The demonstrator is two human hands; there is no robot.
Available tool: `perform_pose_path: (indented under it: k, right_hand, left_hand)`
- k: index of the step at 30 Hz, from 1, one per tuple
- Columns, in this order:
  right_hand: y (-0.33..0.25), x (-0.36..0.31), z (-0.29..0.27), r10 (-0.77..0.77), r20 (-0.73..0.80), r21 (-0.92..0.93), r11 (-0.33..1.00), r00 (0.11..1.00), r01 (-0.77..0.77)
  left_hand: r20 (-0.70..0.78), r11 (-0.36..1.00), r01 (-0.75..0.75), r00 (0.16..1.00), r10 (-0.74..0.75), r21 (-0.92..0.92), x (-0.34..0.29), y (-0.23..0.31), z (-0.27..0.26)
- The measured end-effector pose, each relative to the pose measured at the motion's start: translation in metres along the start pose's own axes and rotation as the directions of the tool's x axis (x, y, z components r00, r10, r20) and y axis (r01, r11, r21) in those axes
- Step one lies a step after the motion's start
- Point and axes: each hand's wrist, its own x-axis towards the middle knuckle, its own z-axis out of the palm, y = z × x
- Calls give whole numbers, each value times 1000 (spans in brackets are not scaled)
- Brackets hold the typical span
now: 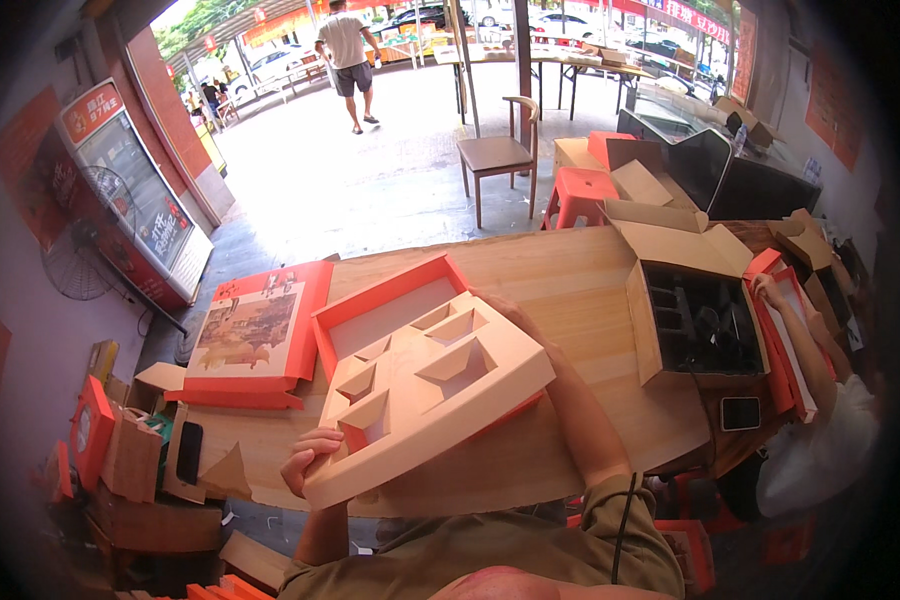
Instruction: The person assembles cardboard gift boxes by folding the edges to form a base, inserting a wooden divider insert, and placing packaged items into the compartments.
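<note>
Tilted above the table, a peach-coloured cardboard insert (405, 375) with several square cut-outs is held between my two hands. The fingers of my left hand (313, 456) close over its near left corner. At the far right side, my right hand (513, 315) grips its edge, with part of the fingers hidden behind it. Under the insert stands an open red box (395, 305) with a pale inside, its near part mostly covered. Left of that box lies a red box lid (255, 325) with a printed picture on top.
A wooden table (580, 280) carries an open carton (695, 320) with black contents on the right. Beyond it, a co-worker's hand (767, 290) touches a red box (782, 330). Cartons (135, 455) crowd the left side. A chair (497, 155) and red stool (577, 195) stand past the far edge.
</note>
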Motion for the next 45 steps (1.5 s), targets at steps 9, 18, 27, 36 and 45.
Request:
perform_pose_path:
  k: [9,18,27,36,45]
  right_hand:
    - [2,5,2,442,162,375,799,882,-470]
    - [25,-3,-10,147,353,332,903,924,-271]
    - [35,-8,-15,176,323,75,975,930,-211]
    - [24,-10,-32,160,444,167,952,882,-257]
    - [16,-10,-38,171,542,337,853,823,-399]
  left_hand:
    - [81,999,-14,997,18,-43,1,-7,2]
    - [198,994,61,977,-77,86,3,-26,-5]
    - [295,940,76,938,-180,333,-14,-38,-24]
    - [409,923,72,881,-236,377,-4,-22,-38]
    - [469,913,79,838,-277,400,0,-32,-35]
